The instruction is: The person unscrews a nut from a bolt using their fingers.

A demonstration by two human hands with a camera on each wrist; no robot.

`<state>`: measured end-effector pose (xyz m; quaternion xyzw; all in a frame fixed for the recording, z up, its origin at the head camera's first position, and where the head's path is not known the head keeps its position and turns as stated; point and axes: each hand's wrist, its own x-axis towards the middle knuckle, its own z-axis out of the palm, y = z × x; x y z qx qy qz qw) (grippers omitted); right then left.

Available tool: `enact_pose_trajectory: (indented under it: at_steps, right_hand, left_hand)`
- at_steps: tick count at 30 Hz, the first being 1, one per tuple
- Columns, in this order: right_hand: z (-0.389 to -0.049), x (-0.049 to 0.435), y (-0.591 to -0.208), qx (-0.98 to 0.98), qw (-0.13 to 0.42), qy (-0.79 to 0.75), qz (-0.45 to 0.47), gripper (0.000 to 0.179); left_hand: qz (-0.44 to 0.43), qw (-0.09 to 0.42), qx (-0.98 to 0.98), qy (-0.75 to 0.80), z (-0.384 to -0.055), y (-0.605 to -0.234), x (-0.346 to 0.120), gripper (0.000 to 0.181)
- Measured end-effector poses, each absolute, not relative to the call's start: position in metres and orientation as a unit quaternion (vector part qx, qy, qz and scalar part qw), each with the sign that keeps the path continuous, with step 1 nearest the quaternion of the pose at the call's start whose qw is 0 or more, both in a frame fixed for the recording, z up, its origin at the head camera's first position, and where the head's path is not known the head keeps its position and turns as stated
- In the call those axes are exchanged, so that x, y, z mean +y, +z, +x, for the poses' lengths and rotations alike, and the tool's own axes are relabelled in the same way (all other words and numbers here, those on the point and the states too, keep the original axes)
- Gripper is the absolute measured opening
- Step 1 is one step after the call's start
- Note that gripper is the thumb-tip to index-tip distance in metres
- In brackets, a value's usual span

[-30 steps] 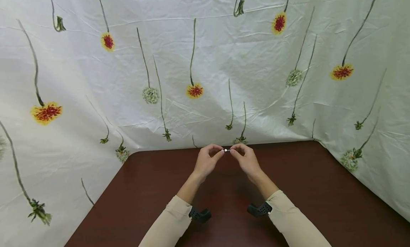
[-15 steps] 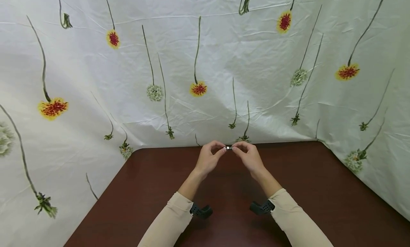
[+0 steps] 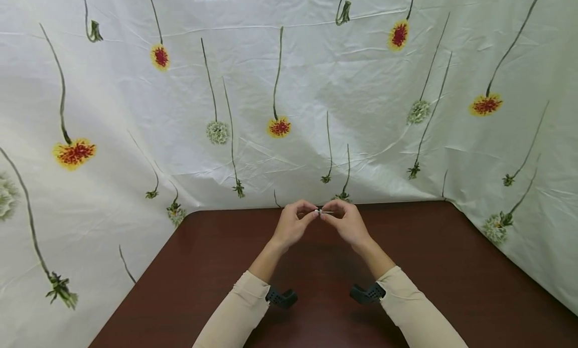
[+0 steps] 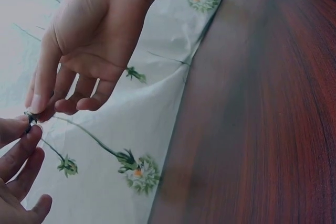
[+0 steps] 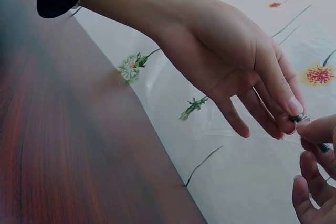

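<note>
Both hands meet over the far edge of the table, around one small metal bolt (image 3: 329,212). My left hand (image 3: 289,228) pinches its left end between thumb and fingertips. From the other side my right hand (image 3: 351,228) pinches it close beside the left fingertips. The threaded shank (image 5: 324,148) shows past the right fingers in the right wrist view. A shiny, nut-like piece (image 5: 300,118) sits where the fingertips meet; fingers cover much of it. In the left wrist view, the other fingers of the right hand (image 4: 97,45) hang loosely bent.
The dark red-brown table (image 3: 217,278) stretches below the forearms. A white cloth (image 3: 316,77) printed with flowers hangs behind and at both sides. Black wrist devices (image 3: 282,298) sit at the cuffs of the light sleeves.
My right fingertips have moved left along the bolt, up to the left fingertips. More of the shank now shows on the right. The head view has shifted slightly.
</note>
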<state>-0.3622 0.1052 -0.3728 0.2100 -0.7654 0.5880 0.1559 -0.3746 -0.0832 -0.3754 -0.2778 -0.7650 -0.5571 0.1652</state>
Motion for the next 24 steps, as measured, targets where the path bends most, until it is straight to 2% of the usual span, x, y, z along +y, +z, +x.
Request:
enact_pose_trajectory:
  at_steps: [4, 9, 13, 17, 24]
  right_hand:
    - [-0.361, 0.105, -0.371, -0.767, 0.16, 0.583, 0.214, 0.023]
    - [-0.36, 0.105, -0.369, -0.783, 0.166, 0.564, 0.203, 0.018]
    - [-0.361, 0.105, -0.371, -0.782, 0.169, 0.559, 0.218, 0.013]
    - [-0.363, 0.106, -0.374, -0.774, 0.171, 0.565, 0.231, 0.018]
    - [-0.361, 0.105, -0.375, -0.789, 0.171, 0.545, 0.228, 0.022]
  left_hand:
    - [-0.277, 0.169, -0.762, -0.561, -0.375, -0.375, -0.083, 0.009]
    - [-0.271, 0.164, -0.766, -0.56, -0.373, -0.373, -0.081, 0.011]
    - [-0.273, 0.161, -0.765, -0.56, -0.358, -0.361, -0.08, 0.009]
    - [-0.28, 0.167, -0.764, -0.557, -0.343, -0.351, -0.08, 0.007]
    - [-0.277, 0.172, -0.767, -0.553, -0.342, -0.352, -0.079, 0.007]
